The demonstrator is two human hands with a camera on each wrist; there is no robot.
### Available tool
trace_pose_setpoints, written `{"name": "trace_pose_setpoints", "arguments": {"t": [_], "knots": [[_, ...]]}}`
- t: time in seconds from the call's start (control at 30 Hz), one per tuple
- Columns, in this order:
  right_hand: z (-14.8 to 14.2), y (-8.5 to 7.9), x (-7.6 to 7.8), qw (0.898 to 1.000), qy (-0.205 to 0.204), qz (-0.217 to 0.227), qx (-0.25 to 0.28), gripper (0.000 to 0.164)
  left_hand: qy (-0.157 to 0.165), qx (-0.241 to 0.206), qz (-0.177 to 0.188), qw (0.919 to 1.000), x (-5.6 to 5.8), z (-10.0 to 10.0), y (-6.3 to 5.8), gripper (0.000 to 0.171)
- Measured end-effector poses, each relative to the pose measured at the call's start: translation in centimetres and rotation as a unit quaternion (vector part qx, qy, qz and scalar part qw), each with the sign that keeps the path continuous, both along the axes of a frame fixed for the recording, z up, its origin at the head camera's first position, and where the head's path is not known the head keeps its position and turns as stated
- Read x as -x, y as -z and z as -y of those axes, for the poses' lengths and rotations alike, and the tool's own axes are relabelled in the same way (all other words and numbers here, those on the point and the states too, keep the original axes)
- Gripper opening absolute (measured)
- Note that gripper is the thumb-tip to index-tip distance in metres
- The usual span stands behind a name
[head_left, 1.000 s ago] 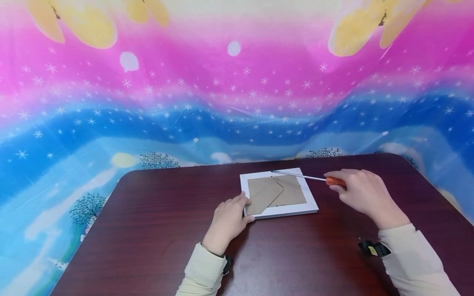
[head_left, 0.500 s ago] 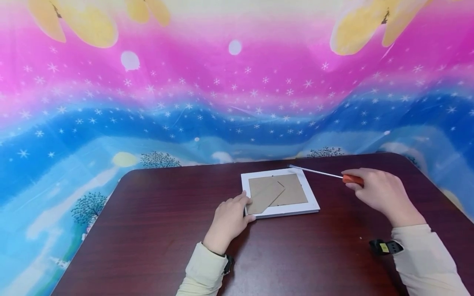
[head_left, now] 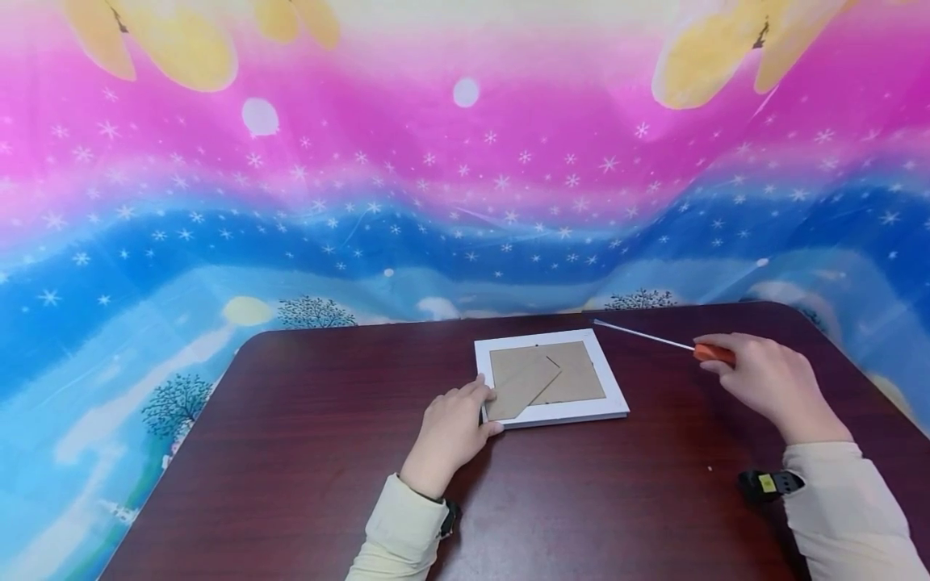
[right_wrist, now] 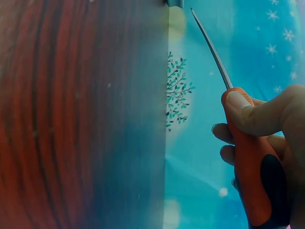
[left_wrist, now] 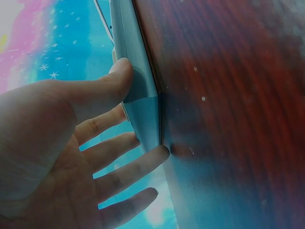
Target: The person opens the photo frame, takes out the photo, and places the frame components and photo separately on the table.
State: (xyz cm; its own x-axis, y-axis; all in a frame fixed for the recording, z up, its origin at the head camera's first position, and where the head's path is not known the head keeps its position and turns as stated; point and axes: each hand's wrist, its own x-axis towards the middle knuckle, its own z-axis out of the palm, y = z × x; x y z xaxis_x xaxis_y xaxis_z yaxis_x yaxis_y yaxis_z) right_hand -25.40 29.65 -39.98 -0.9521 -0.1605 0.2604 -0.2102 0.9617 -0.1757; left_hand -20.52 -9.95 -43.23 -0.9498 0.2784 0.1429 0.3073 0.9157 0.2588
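Note:
A white picture frame [head_left: 613, 395] lies back side up on the table, its brown backing board [head_left: 574, 379] and angled stand leg [head_left: 508, 398] showing. My left hand [head_left: 450, 428] holds the frame's near left corner. In the left wrist view the thumb [left_wrist: 121, 78] presses one edge, while the fingers reach round the adjoining side and the lower ones stick out past it. To the right of the frame, my right hand [head_left: 766, 375] grips a screwdriver by its orange and black handle [right_wrist: 250, 167]. The thin metal shaft [head_left: 643, 334] points left, with its tip off the frame's far right corner.
The dark red wooden table [head_left: 305, 452] stretches around the frame. Behind it hangs a pink and blue patterned cloth [head_left: 407, 234]. A tiny pale speck [head_left: 710, 468] lies on the tabletop, left of the right sleeve.
My right hand has drawn the screwdriver to the right, so its tip has left the frame's far edge and passed the corner. The left hand and the frame stay in place.

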Motion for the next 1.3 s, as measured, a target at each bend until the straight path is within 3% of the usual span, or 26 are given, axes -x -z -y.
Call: {"name": "trace_pose_setpoints", "arguments": {"t": [0.57, 1.3], "knots": [[-1.8, 1.8, 0.6, 0.996, 0.008, 0.077, 0.043, 0.046, 0.001, -0.002, 0.004, 1.0000, 0.0, 0.1, 0.0, 0.044], [-2.4, 2.4, 0.6, 0.991, 0.007, 0.119, 0.056, 0.041, 0.005, -0.005, -0.004, 1.0000, -0.1, 0.1, 0.0, 0.044]]}}
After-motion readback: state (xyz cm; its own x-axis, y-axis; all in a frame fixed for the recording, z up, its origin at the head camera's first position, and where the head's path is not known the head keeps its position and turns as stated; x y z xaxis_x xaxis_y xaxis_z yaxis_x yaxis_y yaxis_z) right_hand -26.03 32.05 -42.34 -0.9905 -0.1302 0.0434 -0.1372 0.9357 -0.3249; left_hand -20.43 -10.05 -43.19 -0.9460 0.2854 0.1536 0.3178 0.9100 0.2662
